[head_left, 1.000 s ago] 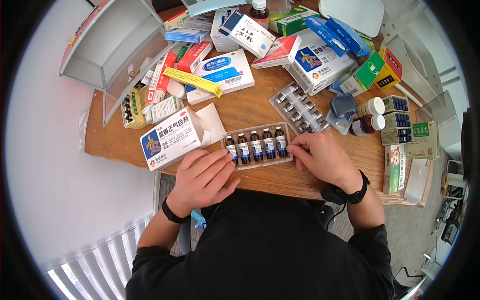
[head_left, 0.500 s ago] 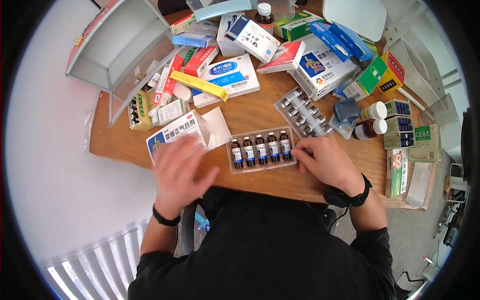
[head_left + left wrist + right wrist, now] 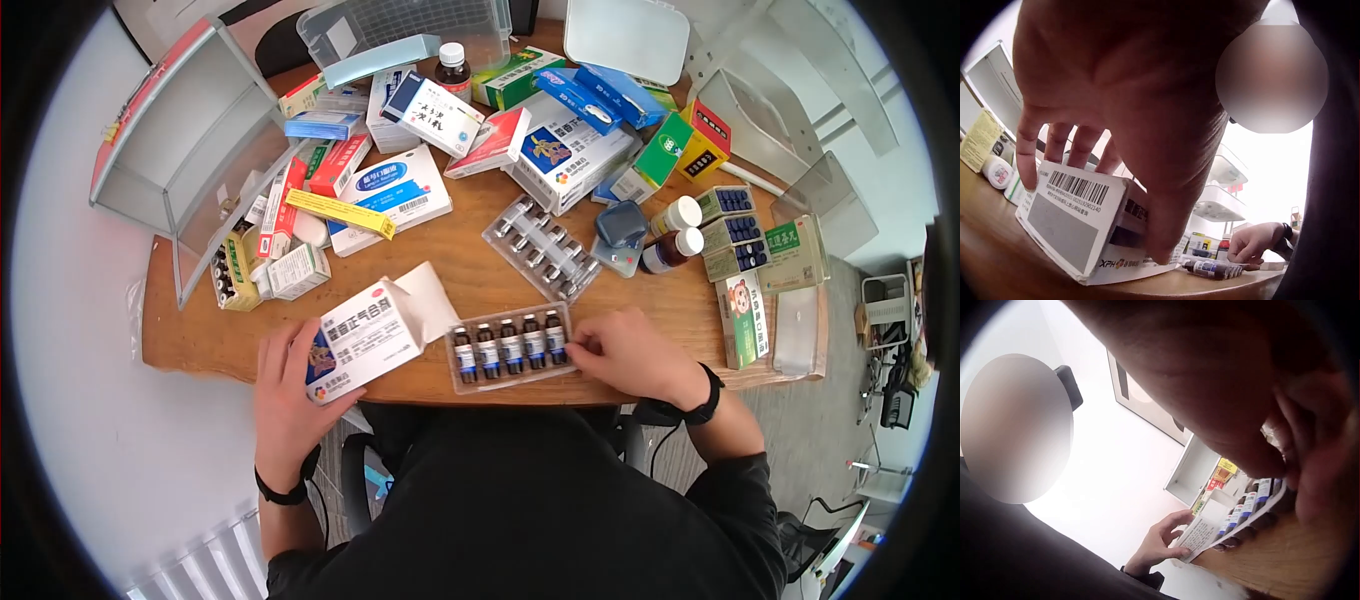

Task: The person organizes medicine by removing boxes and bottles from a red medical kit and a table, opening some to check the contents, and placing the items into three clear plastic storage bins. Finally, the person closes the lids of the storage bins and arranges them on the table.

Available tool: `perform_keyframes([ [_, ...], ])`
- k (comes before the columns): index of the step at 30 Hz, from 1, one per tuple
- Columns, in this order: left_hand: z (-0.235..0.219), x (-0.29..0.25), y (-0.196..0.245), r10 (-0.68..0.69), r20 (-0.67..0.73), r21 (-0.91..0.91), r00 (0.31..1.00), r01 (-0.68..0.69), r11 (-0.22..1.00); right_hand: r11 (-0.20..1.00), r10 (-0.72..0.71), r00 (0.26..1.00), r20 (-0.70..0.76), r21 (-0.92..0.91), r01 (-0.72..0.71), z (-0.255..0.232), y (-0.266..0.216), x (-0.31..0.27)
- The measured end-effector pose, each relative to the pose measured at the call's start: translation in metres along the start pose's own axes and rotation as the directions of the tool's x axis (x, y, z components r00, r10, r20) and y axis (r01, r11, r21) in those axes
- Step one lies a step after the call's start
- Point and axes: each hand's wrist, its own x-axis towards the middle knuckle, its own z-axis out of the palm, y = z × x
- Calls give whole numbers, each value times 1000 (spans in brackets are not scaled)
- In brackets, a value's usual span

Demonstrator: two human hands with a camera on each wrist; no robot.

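**Vial tray (image 3: pixel 515 380) outside the open carton (image 3: pixel 372 338)**

The left hand (image 3: pixel 285 400) grips the carton at the tray's 9 o'clock; the right hand (image 3: pixel 630 355) pinches the tray's 3 o'clock end. Five vials (image 3: pixel 510 346) sit in it. Another tray (image 3: pixel 545 250) lies towards 1 o'clock, also unboxed.

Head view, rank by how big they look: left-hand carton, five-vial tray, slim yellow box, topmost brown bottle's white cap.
1. Carton and five-vial tray: too alike to rank.
2. Slim yellow box.
3. Topmost brown bottle's white cap.
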Motion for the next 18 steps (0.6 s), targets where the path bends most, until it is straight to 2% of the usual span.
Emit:
perform_keyframes([
  [1, 1, 3, 2, 22, 15, -32, 1000, -21, 999, 1000, 4, 1000, 2, 1, -4, 2, 1, -7],
  [3, 1, 10, 5, 37, 18, -37, 999, -36, 999, 992, 119, 990, -69, 56, -115, 3, 1, -22],
  [7, -1, 27, 5, 142, 24, -45, 990, -141, 989, 978, 188, 977, -102, 110, -176, 13, 6, -46],
  [9, -3, 33, 2, 170, 43, -41, 984, -169, 985, 908, 329, 940, -93, 304, -288, 17, 6, -51],
  [10, -2, 35, 0, 165, 64, -57, 984, -161, 985, 905, 333, 939, -90, 311, -291, 20, 6, -51],
  [12, -4, 43, -1, 185, 90, -90, 978, -177, 980, 945, 282, 934, -221, 231, -230, 25, 10, -51],
  [16, -7, 48, -5, 187, 128, -86, 974, -177, 981, 938, 259, 925, -280, 300, -172, 29, 19, -53],
  [17, -7, 49, -5, 187, 145, -114, 972, -172, 979, 839, 326, 917, -229, 517, -169, 29, 23, -55],
  [18, -9, 50, -6, 187, 163, -140, 969, -165, 976, 690, 378, 912, -162, 705, -161, 30, 26, -55],
])
